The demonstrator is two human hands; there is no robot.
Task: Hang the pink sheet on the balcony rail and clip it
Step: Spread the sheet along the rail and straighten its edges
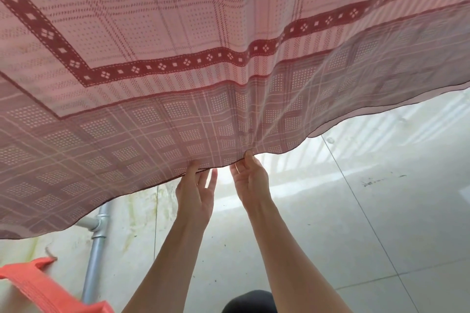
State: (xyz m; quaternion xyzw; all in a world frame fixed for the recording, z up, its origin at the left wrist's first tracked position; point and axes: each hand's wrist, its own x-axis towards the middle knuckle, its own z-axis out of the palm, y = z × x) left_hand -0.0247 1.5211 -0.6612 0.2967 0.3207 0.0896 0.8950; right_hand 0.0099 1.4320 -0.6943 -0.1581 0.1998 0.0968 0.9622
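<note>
The pink sheet (193,40), checked with a dark red patterned band, is spread out above me and fills the upper half of the view. Its lower hem sags in a wavy line. My left hand (194,190) pinches that hem from below, thumb and forefinger on the cloth, other fingers spread. My right hand (250,178) is close beside it, fingertips touching the hem edge, palm turned toward me. The balcony rail is hidden behind the sheet and no clip is visible.
An orange plastic basket (43,287) sits at the lower left corner. A grey pipe (95,256) with a white joint runs down a stained wall at the left. Pale floor tiles (356,223) lie below, with sunlit stripes at the right.
</note>
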